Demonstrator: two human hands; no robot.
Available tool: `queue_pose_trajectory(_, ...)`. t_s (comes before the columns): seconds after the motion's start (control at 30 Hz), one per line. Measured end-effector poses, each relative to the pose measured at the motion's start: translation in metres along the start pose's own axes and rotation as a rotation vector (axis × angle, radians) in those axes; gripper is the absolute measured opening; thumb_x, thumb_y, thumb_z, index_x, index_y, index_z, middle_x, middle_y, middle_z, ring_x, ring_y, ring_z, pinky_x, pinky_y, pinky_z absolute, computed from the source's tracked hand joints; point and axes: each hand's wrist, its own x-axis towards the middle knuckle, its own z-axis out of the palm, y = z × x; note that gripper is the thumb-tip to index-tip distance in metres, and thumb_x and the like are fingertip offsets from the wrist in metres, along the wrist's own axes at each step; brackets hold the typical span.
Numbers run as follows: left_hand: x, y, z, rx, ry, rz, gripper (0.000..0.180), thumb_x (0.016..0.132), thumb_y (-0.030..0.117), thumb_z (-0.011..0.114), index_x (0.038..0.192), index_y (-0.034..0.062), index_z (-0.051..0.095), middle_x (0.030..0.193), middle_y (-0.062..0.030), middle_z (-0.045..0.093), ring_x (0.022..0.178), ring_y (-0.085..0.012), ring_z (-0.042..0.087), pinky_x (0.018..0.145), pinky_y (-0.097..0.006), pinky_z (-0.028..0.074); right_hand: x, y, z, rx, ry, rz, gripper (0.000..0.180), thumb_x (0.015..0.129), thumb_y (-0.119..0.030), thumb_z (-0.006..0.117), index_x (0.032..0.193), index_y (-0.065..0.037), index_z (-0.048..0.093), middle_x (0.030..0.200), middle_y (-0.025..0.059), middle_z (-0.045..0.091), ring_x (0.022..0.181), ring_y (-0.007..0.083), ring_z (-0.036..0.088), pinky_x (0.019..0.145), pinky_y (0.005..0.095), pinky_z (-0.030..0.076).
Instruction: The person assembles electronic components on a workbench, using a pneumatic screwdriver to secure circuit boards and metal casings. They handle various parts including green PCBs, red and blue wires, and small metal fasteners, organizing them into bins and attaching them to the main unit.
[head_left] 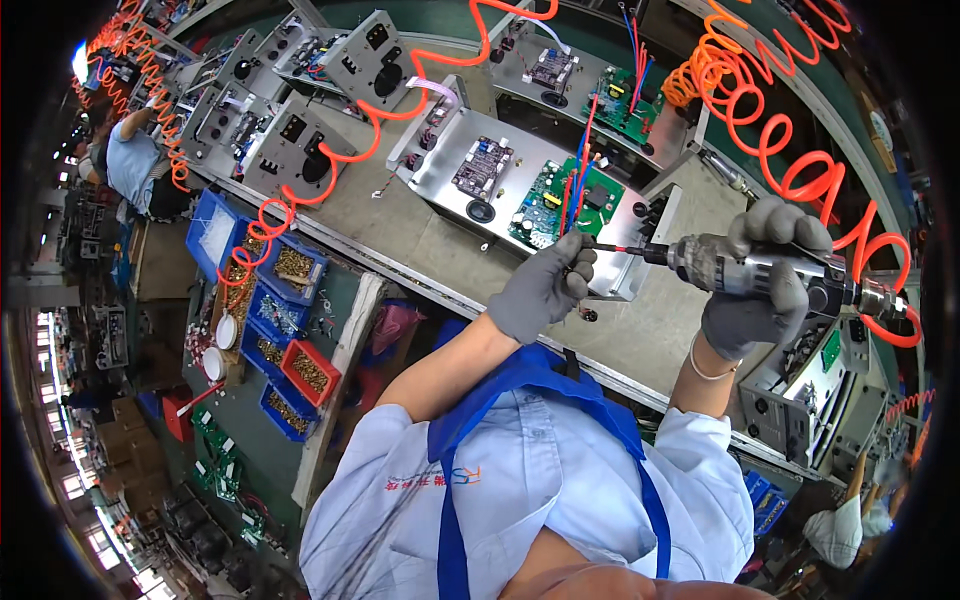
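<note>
My right hand (765, 275), in a grey glove, is closed around a pneumatic screwdriver (735, 270) lying almost level, its bit toward the left. The bit (620, 249) reaches the fingertips of my left hand (545, 285), also grey-gloved. Those fingers are pinched together at the bit's tip; whatever small thing is between them is hidden. Just beyond my hands sits an open metal chassis (535, 150). It carries a green circuit board (540, 215) with red and blue wires standing up, and a smaller dark board (483, 167). My left hand is over the chassis's near edge.
Orange coiled air hoses (790, 180) hang around the bench (650, 330). Another chassis (520, 70) stands behind, with several more at far left. Blue bins (275, 315) and a red bin (310, 370) of small fasteners are at left. Another person (140, 165) works at far left.
</note>
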Motion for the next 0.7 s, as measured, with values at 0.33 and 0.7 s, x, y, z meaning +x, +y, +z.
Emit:
queue_pose_trajectory(0.33, 0.027, 0.0, -0.009, 0.116, -0.047, -0.194, 0.054, 0.091, 0.044, 0.057, 0.113, -0.0046, 0.051, 0.092, -0.0111, 0.057, 0.076, -0.0151, 0.06, 0.063, -0.024, 0.057, -0.003, 0.017, -0.007, -0.166, 0.152, 0.114, 0.045, 0.073, -0.016, 0.059, 0.116, -0.006, 0.053, 0.1, 0.0114, 0.055, 0.09, 0.0245, 0.054, 0.07, 0.0348, 0.049)
queue_pose_trajectory(0.7, -0.009, 0.001, -0.02, 0.167, 0.144, -0.082, 0.037, 0.097, 0.026, 0.052, 0.115, -0.0062, 0.053, 0.106, -0.0163, 0.059, 0.089, -0.0213, 0.062, 0.075, -0.029, 0.058, 0.017, 0.08, -0.021, -0.369, 0.003, 0.156, 0.031, 0.075, 0.006, 0.058, 0.106, 0.002, 0.057, 0.094, 0.0146, 0.064, 0.079, 0.016, 0.064, 0.068, 0.0275, 0.054)
